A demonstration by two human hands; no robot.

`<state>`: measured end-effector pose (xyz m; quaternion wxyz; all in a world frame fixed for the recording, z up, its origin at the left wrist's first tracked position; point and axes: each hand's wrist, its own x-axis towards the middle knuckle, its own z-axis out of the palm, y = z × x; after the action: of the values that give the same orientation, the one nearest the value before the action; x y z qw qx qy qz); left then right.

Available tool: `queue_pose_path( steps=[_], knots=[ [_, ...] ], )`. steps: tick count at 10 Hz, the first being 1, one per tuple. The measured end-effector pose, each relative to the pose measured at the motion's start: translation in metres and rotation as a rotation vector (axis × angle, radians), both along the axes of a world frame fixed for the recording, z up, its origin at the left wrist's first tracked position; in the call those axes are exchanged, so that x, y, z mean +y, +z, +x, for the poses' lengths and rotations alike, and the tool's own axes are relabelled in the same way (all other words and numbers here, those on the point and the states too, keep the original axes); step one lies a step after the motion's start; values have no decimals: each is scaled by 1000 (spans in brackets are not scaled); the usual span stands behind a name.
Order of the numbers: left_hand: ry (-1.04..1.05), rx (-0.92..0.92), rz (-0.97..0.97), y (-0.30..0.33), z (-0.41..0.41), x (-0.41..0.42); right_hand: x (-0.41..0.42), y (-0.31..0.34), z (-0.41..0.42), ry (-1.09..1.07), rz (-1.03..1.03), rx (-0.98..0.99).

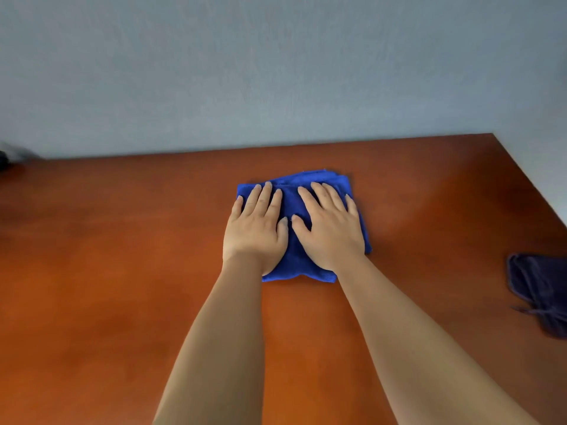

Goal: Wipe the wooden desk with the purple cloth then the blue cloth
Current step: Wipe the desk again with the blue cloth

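Observation:
A folded blue cloth (294,204) lies flat on the wooden desk (122,256), a little right of its middle. My left hand (256,228) presses on the cloth's left half with straight fingers. Beside it, my right hand (329,228) presses flat on the right half, fingers spread. Both hands cover most of the cloth. The purple cloth (540,289) lies crumpled at the desk's right edge, partly cut off by the frame, well apart from both hands.
A grey-blue wall (276,72) runs along the desk's far edge. The desk's right edge slants down from the far right corner. A dark blurred object (6,157) sits at the far left by the wall.

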<state>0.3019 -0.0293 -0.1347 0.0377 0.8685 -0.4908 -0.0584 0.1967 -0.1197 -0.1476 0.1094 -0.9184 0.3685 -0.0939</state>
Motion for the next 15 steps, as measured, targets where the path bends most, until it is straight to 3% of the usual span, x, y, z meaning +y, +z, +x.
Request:
queue_pose_path(
  steps=[4, 6, 11, 15],
  knots=[
    [-41, -7, -48, -3, 79, -89, -84, 3, 75, -50, 27, 39],
    [-79, -31, -42, -4, 73, -75, -70, 5, 62, -49, 43, 58],
    [-27, -13, 9, 3, -37, 62, 59, 1, -45, 30, 1, 24],
    [-20, 10, -27, -1, 32, -14, -13, 0, 26, -16, 10, 7]
  ],
)
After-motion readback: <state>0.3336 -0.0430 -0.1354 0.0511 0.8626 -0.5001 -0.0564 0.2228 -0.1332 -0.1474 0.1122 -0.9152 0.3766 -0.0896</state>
